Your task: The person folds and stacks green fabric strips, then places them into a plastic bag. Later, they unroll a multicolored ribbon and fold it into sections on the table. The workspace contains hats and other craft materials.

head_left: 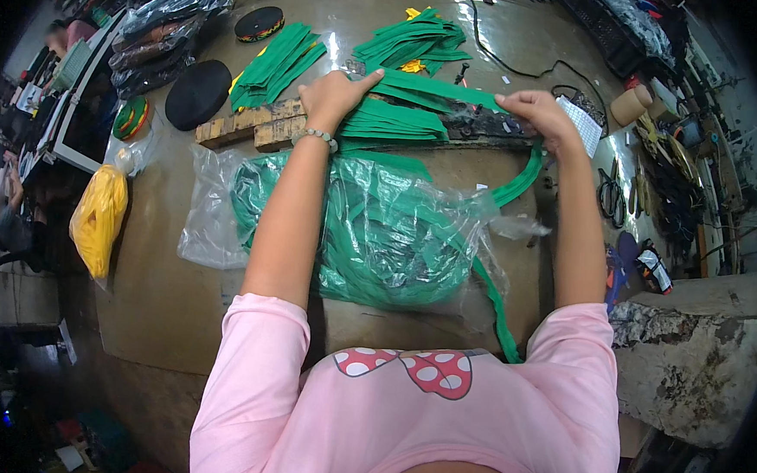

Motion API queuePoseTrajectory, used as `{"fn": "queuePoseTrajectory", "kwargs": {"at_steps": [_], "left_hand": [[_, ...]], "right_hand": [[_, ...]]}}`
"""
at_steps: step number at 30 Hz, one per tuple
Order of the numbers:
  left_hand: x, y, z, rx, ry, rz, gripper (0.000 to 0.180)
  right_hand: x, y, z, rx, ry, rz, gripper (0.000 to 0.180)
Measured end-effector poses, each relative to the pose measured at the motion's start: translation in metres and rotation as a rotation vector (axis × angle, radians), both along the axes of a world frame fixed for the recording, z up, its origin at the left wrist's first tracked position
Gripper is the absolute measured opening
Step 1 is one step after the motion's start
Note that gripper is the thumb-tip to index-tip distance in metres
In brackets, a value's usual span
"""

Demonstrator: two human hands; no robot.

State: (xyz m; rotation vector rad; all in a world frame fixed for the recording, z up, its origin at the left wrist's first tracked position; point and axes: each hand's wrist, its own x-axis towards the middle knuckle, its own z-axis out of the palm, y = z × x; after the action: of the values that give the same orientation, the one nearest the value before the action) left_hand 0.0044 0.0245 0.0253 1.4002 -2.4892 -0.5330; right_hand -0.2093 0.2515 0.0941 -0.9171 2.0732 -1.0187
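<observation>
A green fabric strip (444,90) is stretched between my hands, above a wooden beam (268,124). My left hand (331,97) pinches its left end between thumb and fingers. My right hand (538,114) grips it farther along, over the dark metal part (493,126) of the beam. Beyond that hand, a green length (522,178) hangs down toward a clear plastic bag (211,218) full of coiled green fabric (387,246). Several cut green strips (392,121) lie stacked on the beam under the held strip.
Behind the beam lie two bundles of green strips (278,64) (416,41) with yellow pieces. At left are a black disc (198,95), a striped roll (132,118) and a yellow bag (99,219). Scissors (611,197) and a black cable (527,74) lie to the right.
</observation>
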Motion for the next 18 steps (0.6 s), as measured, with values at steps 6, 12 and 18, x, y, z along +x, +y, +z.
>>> {"fn": "queuePoseTrajectory", "kwargs": {"at_steps": [6, 12, 18], "left_hand": [[0.001, 0.0, 0.002, 0.083, -0.006, -0.018, 0.09], [-0.002, -0.001, -0.007, -0.051, 0.047, 0.016, 0.082], [-0.001, -0.003, -0.007, -0.042, 0.029, 0.004, 0.082]], "right_hand": [[-0.019, 0.011, -0.061, -0.025, -0.32, -0.042, 0.03], [-0.019, 0.012, -0.065, -0.026, -0.362, 0.012, 0.027], [-0.02, 0.011, -0.072, -0.05, -0.403, 0.006, 0.024]]}}
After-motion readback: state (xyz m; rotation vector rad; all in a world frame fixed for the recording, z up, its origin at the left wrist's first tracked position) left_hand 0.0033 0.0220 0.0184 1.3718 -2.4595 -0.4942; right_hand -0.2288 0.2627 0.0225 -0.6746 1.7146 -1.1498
